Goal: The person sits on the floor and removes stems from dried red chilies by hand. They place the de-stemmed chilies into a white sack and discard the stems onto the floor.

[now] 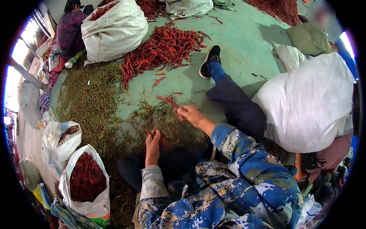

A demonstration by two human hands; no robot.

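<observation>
Several dried red chilies (168, 100) stick out of my right hand (188, 114), which is closed around them above the floor. Lower and to the left, my left hand (153, 140) pinches a small reddish-orange chili (155, 131) between thumb and fingers. Under both hands lies a litter of chili stems (143, 117). A heap of dried red chilies (168, 45) spreads over the green floor beyond my hands. One loose chili (159, 81) lies between that heap and my right hand.
A white woven sack (114, 31) stands beside the heap, with a seated person (70, 34) behind it. At left, an open sack (88, 177) holds dark red chilies. A full white sack (308, 103) stands right of my outstretched leg (240, 106). Stems (88, 103) cover the floor at left.
</observation>
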